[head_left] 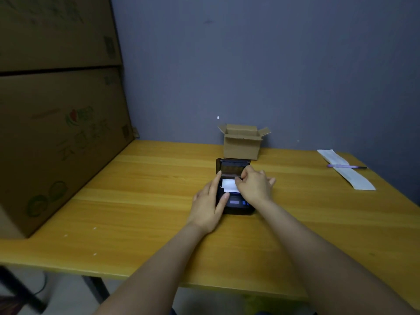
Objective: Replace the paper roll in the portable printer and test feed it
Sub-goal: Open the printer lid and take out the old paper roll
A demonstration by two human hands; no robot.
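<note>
Hands at work on an open portable printer

At the middle of a yellow wooden worktop (136,201), a small black portable printer (236,206) sits with its lid (233,167) raised toward the far wall, white paper (229,185) showing in the open bay. The person's left hand (208,206) lies against the printer's left side, fingers (216,181) stretched out flat along the casing and thumb resting on the front edge, bracing the unit without closing around it. The right hand (255,186) hovers over the right side of the bay, its fingers (238,180) curled and pinched together at the paper's right edge; whether they actually have hold of the sheet cannot be told from this angle. Just behind the printer stands a small cardboard box (242,144) with its flaps open. Well apart, at the worktop's far right, a long strip of white paper (354,178) lies flat with a purple pen (345,166) resting across it. Large cardboard cartons (56,133) are stacked along the left edge.
</note>
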